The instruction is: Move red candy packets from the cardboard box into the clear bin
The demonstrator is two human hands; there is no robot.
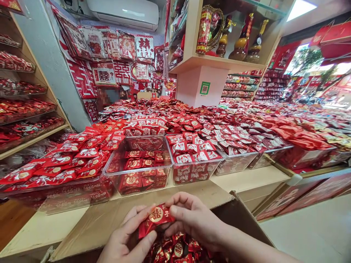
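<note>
- Red packet [156, 220]: long axis slanting, lower-left to upper-right; glossy, with a gold round emblem.
- Left hand [128, 239] and right hand [192, 219]: both pinch it above the cardboard box [241, 215], probably full of similar packets.

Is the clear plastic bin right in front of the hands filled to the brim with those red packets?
No, the clear bin is only partly filled, its upper walls bare, while both hands hold one red packet over the cardboard box.
</note>
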